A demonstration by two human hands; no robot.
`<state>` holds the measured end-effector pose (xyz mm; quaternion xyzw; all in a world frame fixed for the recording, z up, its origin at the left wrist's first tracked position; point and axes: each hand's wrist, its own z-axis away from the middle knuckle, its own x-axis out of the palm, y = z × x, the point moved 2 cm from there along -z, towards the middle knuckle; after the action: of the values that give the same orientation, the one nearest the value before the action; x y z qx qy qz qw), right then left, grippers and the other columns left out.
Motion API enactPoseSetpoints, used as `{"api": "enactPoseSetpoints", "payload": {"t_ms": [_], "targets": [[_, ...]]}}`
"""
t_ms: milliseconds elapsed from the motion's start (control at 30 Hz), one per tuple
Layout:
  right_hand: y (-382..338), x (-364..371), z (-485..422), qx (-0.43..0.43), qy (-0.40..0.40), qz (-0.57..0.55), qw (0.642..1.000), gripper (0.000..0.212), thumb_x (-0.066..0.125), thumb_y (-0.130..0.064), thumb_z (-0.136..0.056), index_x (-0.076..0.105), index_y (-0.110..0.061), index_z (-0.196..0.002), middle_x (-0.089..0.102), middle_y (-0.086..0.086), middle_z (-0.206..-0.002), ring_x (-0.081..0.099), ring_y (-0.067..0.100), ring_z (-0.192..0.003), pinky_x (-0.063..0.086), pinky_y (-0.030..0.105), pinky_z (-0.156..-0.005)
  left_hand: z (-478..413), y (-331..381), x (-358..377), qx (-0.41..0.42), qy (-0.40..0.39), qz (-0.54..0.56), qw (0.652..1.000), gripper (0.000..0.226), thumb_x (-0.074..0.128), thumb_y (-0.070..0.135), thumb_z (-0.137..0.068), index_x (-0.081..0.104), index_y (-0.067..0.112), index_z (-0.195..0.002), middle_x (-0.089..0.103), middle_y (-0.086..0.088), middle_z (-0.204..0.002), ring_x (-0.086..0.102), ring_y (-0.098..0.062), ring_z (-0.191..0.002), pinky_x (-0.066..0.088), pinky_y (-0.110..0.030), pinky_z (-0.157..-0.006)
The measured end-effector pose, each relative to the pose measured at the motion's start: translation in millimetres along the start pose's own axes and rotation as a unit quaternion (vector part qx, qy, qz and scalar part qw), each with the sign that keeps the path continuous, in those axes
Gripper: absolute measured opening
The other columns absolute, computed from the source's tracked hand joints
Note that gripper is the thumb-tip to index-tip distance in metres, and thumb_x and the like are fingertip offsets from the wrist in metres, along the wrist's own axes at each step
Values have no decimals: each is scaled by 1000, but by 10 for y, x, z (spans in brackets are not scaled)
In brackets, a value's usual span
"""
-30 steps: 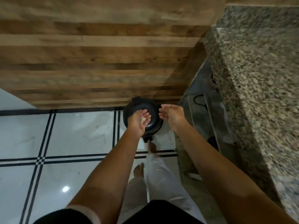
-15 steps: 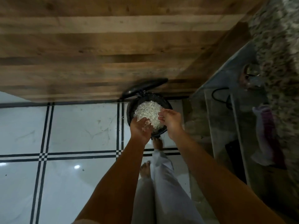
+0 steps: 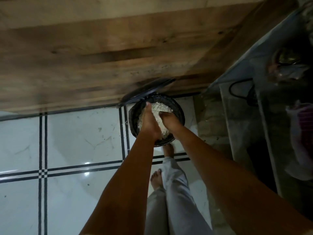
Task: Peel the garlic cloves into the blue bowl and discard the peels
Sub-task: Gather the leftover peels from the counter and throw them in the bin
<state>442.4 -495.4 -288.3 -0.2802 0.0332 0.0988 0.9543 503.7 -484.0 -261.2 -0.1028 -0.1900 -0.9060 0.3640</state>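
Head view: left hand (image 3: 149,122) fingers straight, right hand (image 3: 169,120) fingers curled, both on garlic peels (image 3: 160,108) in black pedal bin (image 3: 177,109); raised lid (image 3: 145,94) against wooden cabinet (image 3: 101,56).

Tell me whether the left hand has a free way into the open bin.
Probably yes: the lid stands tipped back, and the left hand is already over the bin mouth, against the peels.

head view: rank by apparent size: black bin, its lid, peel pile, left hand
1. black bin
2. lid, seen edge-on, so unsure against the pile
3. peel pile, partly hidden by hands
4. left hand, nearer the camera, close to the pile
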Motion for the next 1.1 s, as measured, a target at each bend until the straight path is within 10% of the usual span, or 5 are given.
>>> {"api": "enactPoseSetpoints", "payload": {"t_ms": [233, 433, 633, 1100], "targets": [[-259, -580, 967, -106, 46, -253, 960, 11, 51, -11, -95, 57, -11, -104, 63, 5, -87, 61, 19, -77, 47, 36, -81, 749, 107, 203, 148, 3, -248, 958, 15, 45, 16, -98, 55, 8, -105, 61, -6, -89, 59, -16, -74, 48, -20, -61], [-92, -1510, 2408, -194, 138, -356, 903, 21, 47, -10, -96, 56, -7, -115, 65, 8, -100, 63, 24, -89, 51, 32, -75, 1885, -343, 953, 248, -105, -377, 886, 17, 45, 17, -98, 59, 11, -107, 61, 1, -83, 58, -11, -70, 45, -20, -62], [597, -2494, 3826, -260, 267, -479, 795, 14, 49, -5, -93, 55, -7, -106, 64, 5, -84, 58, 18, -66, 49, 23, -54, 2817, -1520, 1728, 230, -278, -464, 809, 15, 44, 19, -98, 58, 14, -102, 62, 1, -84, 58, -11, -69, 44, -20, -56], [3412, -3570, 5778, -240, 505, -539, 631, 11, 49, -4, -93, 59, -10, -93, 61, 7, -80, 57, 18, -63, 47, 28, -59, 4358, -4858, 1687, 93, -490, -617, 609, 19, 42, 17, -98, 52, 19, -83, 57, 0, -77, 51, -11, -58, 39, -19, -51]]}}
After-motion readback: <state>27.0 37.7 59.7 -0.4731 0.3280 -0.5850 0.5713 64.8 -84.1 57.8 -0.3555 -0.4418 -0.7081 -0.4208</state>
